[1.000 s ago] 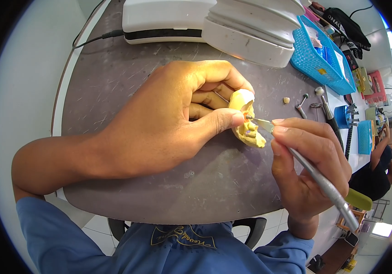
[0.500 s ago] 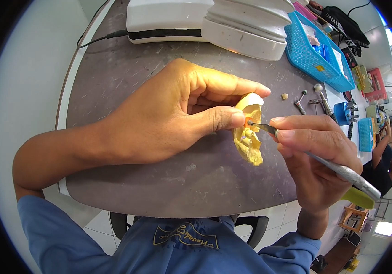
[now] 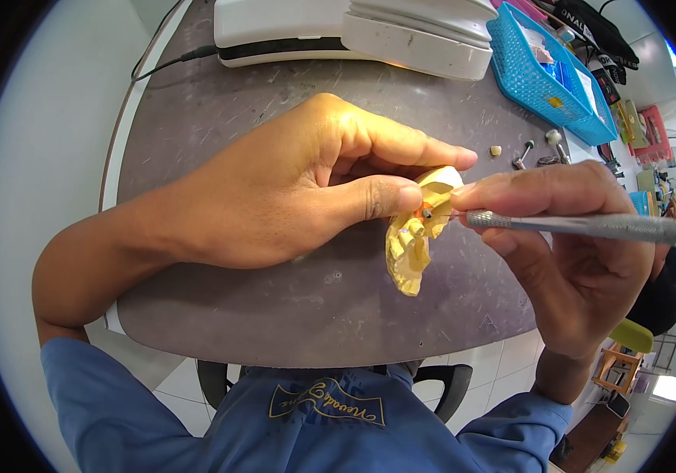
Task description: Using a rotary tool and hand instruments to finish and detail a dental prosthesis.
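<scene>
My left hand (image 3: 306, 181) grips a yellow plaster dental model (image 3: 407, 264) between thumb and fingers, over the grey table. The model is tilted, its row of teeth turned down toward the near side. Beside the thumb tip, an orange-pink patch and a small grey metallic post show on it. In my right hand (image 3: 582, 268) is a slim metal dental hand tool (image 3: 582, 225) with a knurled handle, pinched by thumb and fingers. Its thin tip points left at the model near the post; whether it touches, I cannot tell.
A tooth-coloured crown (image 3: 495, 150) and small metal tools (image 3: 523, 155) lie on the grey table (image 3: 314, 299) beyond my right hand. A white device (image 3: 283, 31) and white lamp head (image 3: 417, 47) stand at the back. Further right are a blue basket (image 3: 547, 98) and another person (image 3: 665, 296).
The tool's handle has swung up from a slant to nearly level, and my right hand has shifted right. The model has turned slightly, its lower end moving left.
</scene>
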A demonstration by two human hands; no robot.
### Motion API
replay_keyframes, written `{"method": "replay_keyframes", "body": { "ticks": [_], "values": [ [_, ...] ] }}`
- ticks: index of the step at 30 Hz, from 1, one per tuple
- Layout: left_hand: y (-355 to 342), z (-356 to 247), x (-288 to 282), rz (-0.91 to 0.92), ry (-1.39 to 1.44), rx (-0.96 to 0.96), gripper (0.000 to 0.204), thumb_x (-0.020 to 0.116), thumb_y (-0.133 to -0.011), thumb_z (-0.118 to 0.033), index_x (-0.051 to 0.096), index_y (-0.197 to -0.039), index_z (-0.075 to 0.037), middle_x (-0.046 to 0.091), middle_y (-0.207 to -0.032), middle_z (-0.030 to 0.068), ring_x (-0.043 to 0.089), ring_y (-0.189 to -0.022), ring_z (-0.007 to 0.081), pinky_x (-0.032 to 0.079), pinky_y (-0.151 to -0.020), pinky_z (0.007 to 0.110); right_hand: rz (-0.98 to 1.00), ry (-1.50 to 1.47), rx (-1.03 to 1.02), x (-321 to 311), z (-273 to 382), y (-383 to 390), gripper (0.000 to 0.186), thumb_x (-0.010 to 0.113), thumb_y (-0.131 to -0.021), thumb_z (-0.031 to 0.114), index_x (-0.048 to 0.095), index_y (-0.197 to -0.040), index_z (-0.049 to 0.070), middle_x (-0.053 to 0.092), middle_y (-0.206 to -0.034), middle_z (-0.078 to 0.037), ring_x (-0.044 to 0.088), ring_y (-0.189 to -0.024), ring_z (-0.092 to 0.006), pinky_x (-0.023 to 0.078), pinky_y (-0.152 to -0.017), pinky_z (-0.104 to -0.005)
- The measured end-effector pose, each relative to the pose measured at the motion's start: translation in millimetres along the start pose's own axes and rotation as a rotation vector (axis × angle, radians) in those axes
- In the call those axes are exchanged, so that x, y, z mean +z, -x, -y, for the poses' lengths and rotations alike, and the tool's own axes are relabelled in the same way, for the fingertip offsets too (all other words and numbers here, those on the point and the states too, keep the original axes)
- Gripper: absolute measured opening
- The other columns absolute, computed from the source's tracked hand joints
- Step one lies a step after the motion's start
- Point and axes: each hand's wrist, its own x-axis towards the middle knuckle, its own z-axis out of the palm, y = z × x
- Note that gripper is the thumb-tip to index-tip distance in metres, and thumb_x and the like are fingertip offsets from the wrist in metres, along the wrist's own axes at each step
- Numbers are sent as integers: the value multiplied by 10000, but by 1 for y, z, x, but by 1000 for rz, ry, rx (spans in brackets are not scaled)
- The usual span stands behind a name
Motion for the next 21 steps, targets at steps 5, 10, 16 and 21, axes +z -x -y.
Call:
{"method": "replay_keyframes", "body": {
  "ticks": [5,10,16,21],
  "values": [
    [2,-6,2,10,40,-61,421,584,-990,-181,541,-1335,56,655,-1195,137,616,-1093,159,495,-964,299,-137,-35,315,8,21,-4,268,698,-838,-37,558,-1066,-47,688,-959,-180,708,-888,-231,588,-782,-292],
    [4,-11,5,2,37,-112,416,576,-993,-171,537,-1344,50,669,-1143,123,626,-1046,145,501,-950,294,-290,-225,275,24,6,6,341,677,-874,18,499,-1155,-57,690,-957,-177,706,-907,-210,588,-763,-267],
    [2,-2,6,1,0,-17,412,547,-996,-124,516,-1377,30,673,-1136,111,630,-1024,134,496,-943,287,-181,-261,490,-1,13,6,340,650,-920,124,505,-1168,-59,682,-949,-172,706,-898,-191,584,-732,-242],
    [3,-5,8,12,74,-39,412,529,-986,-73,503,-1387,19,671,-1136,130,633,-1047,146,491,-956,292,-311,-31,271,-10,20,36,299,649,-944,220,567,-1099,-22,649,-941,-193,666,-813,-196,546,-664,-270]
  ]
}}
